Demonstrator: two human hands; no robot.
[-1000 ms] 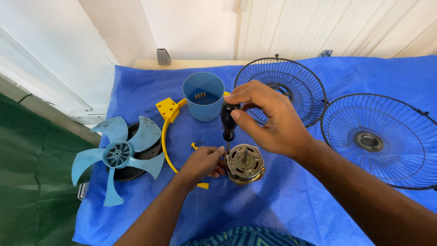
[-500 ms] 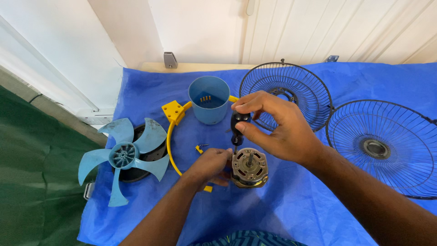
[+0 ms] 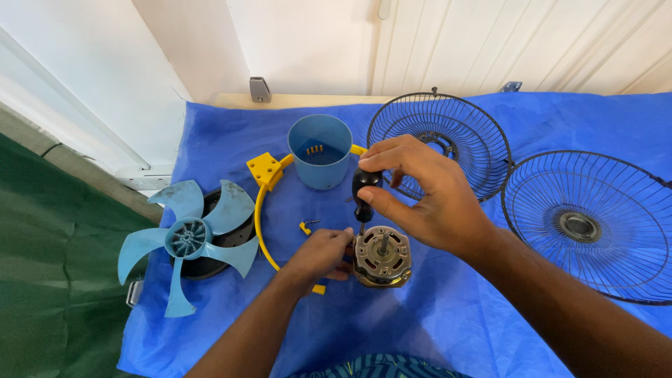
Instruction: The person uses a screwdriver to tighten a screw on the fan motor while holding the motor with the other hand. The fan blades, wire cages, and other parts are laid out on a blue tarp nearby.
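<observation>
Hands at work over a fan motor on a blue sheet; the right hand is closed around the black handle of a screwdriver, held upright with its tip down on the motor's top; the left hand grips the motor's side, fingers curled. Blue fan blade lies to the left; a blue cup and yellow ring sit behind; two wire grilles rest to the right.

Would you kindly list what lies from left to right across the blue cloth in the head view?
Blue fan blade → yellow ring bracket → left hand → fan motor → right hand holding a black-handled screwdriver → right-most wire fan guard.
</observation>
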